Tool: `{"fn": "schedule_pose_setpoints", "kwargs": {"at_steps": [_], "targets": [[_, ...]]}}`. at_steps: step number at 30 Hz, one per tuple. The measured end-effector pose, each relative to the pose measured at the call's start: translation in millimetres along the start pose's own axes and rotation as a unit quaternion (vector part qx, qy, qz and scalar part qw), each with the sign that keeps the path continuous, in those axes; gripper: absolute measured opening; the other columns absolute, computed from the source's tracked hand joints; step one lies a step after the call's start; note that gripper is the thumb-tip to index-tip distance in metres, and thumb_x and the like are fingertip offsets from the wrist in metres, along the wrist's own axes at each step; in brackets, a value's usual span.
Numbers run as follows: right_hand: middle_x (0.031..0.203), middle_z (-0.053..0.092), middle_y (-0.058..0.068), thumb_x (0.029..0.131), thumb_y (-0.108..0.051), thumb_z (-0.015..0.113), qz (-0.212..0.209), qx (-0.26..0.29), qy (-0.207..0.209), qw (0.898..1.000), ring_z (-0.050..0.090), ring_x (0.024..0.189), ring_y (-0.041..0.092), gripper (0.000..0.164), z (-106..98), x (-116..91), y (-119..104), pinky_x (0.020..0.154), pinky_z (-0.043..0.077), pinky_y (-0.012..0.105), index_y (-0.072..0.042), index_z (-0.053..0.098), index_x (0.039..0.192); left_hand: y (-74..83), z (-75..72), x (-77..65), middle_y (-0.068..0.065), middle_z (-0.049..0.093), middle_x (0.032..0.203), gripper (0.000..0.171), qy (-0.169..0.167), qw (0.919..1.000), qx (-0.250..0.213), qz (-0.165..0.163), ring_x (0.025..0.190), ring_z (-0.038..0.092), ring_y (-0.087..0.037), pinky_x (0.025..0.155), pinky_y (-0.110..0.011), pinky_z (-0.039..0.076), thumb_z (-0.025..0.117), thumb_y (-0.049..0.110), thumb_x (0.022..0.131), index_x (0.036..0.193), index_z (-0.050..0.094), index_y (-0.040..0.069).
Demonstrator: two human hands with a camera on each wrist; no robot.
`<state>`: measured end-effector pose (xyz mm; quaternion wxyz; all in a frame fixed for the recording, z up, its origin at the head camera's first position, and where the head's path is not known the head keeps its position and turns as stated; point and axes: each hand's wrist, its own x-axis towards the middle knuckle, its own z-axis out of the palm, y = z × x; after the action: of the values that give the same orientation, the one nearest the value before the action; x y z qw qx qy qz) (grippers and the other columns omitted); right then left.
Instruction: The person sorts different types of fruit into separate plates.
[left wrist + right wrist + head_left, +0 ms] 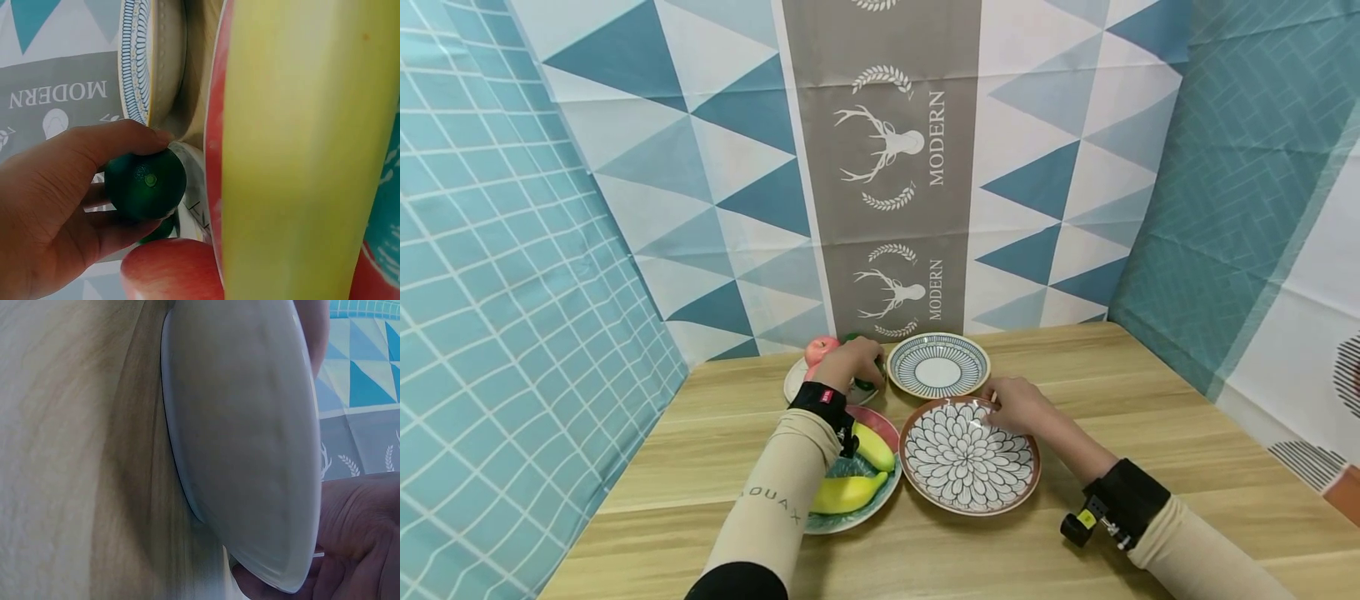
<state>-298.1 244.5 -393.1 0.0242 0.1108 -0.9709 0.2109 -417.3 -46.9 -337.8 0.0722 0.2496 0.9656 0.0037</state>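
My left hand (848, 365) reaches over a small pale plate (794, 385) at the back left. In the left wrist view its thumb and fingers grip a round dark green citrus fruit (147, 187). Below the hand a red apple (172, 269) and part of another green fruit (161, 231) show. My right hand (1018, 404) grips the far right rim of a brown-rimmed plate with a white petal pattern (966, 458). In the right wrist view, fingers curl round the edge of that plate's pale side (244, 437). Nothing lies on the petal plate.
A red and green plate (850, 522) holds yellow bananas (874, 448) at the front left, partly behind my left forearm. Behind the petal plate stands a blue-striped bowl (937, 367). Patterned cloth (895, 192) hangs along the back of the wooden table (1120, 400).
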Motion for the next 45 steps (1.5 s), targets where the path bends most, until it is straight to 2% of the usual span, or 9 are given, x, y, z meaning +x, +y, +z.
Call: {"fn": "schedule_pose_setpoints", "kwargs": {"at_steps": [5, 11, 15, 19, 25, 33, 45], "targets": [[0.083, 0.062, 0.003, 0.086, -0.016, 0.088, -0.005, -0.003, 0.001, 1.000, 0.057, 0.077, 0.020, 0.022, 0.9, -0.6, 0.7, 0.066, 0.049, 0.035, -0.009, 0.070, 0.097, 1.1, -3.5, 1.2, -0.007, 0.067, 0.112, 0.035, 0.005, 0.9999, 0.015, 0.003, 0.104, 0.062, -0.025, 0.089, -0.038, 0.053, 0.087, 0.030, 0.087, 0.114, 0.074, 0.012], [0.080, 0.061, 0.003, 0.086, -0.016, 0.088, -0.017, -0.007, 0.005, 1.000, 0.057, 0.076, 0.022, 0.023, -0.3, -2.3, 0.2, 0.067, 0.049, 0.036, -0.009, 0.070, 0.097, 3.0, -13.0, 2.5, -0.007, 0.065, 0.106, 0.029, 0.027, 0.9990, -0.020, 0.029, 0.095, 0.059, -0.022, 0.079, -0.035, 0.052, 0.084, 0.026, 0.088, 0.110, 0.074, 0.011], [0.080, 0.061, 0.002, 0.085, -0.017, 0.088, -0.017, -0.012, 0.010, 1.000, 0.056, 0.077, 0.022, 0.023, -0.9, -1.5, 0.6, 0.069, 0.049, 0.038, -0.010, 0.070, 0.097, 4.6, -21.6, 0.8, -0.006, 0.065, 0.105, 0.033, 0.045, 0.9967, -0.042, 0.053, 0.092, 0.058, -0.022, 0.076, -0.032, 0.050, 0.083, 0.023, 0.086, 0.113, 0.073, 0.009], [0.080, 0.061, 0.002, 0.085, -0.017, 0.089, -0.022, -0.015, 0.012, 1.000, 0.056, 0.077, 0.022, 0.023, -1.2, -1.2, 0.0, 0.070, 0.048, 0.038, -0.010, 0.070, 0.096, 8.3, -27.2, -1.7, -0.007, 0.066, 0.113, 0.042, 0.065, 0.9941, -0.051, 0.070, 0.097, 0.057, -0.022, 0.080, -0.032, 0.049, 0.081, 0.023, 0.085, 0.123, 0.071, 0.009], [0.080, 0.060, 0.002, 0.086, -0.016, 0.087, -0.022, -0.013, 0.010, 1.000, 0.055, 0.076, 0.022, 0.022, -1.2, -2.6, -0.3, 0.067, 0.046, 0.037, -0.009, 0.069, 0.097, 22.1, -33.5, -8.6, -0.010, 0.066, 0.124, 0.048, 0.071, 0.9913, -0.065, 0.089, 0.100, 0.058, -0.023, 0.081, -0.032, 0.050, 0.081, 0.028, 0.089, 0.133, 0.070, 0.014], [0.080, 0.060, 0.003, 0.087, -0.016, 0.087, -0.007, -0.009, 0.002, 1.000, 0.055, 0.075, 0.021, 0.023, 0.4, -4.4, -2.9, 0.065, 0.047, 0.035, -0.008, 0.069, 0.099, 41.7, -34.2, -20.0, -0.008, 0.068, 0.116, 0.044, 0.092, 0.9847, -0.055, 0.137, 0.097, 0.060, -0.021, 0.081, -0.032, 0.051, 0.084, 0.027, 0.088, 0.128, 0.071, 0.011], [0.078, 0.059, 0.003, 0.087, -0.016, 0.086, -0.015, -0.013, 0.001, 1.000, 0.055, 0.074, 0.021, 0.023, -0.8, 0.2, 1.0, 0.065, 0.046, 0.034, -0.010, 0.066, 0.095, 73.0, -32.8, -30.4, -0.008, 0.065, 0.125, 0.051, 0.107, 0.9759, -0.058, 0.181, 0.108, 0.057, -0.022, 0.089, -0.035, 0.051, 0.083, 0.029, 0.091, 0.136, 0.066, 0.013]]}}
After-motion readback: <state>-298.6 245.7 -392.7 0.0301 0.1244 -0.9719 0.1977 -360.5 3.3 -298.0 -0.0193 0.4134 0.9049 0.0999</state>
